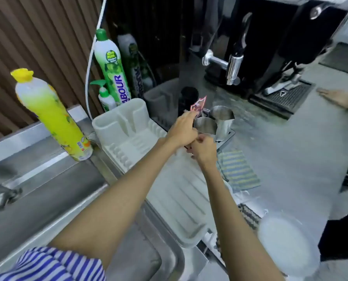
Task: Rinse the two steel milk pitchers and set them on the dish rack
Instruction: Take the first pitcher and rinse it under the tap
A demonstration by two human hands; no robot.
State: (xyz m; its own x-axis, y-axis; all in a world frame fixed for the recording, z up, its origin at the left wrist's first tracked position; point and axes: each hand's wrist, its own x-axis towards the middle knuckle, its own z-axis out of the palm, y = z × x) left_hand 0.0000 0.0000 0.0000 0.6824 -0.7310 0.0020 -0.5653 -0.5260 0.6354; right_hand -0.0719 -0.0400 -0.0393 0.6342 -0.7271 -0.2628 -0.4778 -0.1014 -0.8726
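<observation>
Two steel milk pitchers stand upright side by side on the counter, just beyond the far end of the white dish rack (175,191). The nearer pitcher (206,125) is smaller; the farther pitcher (223,118) stands right behind it. My left hand (182,129) is at the left side of the nearer pitcher, its fingers curled round the pitcher's rim and handle side. Just below that pitcher is my right hand (203,152), fingers curled, its knuckles against my left hand. Whether it holds anything is hidden.
The steel sink (47,191) lies to the left, with a yellow soap bottle (53,120) and green bottles (111,63) behind it. A striped cloth (236,169) lies right of the rack and a white plate (286,242) nearer me. A coffee machine (270,47) stands behind; another person's hand (340,98) rests at far right.
</observation>
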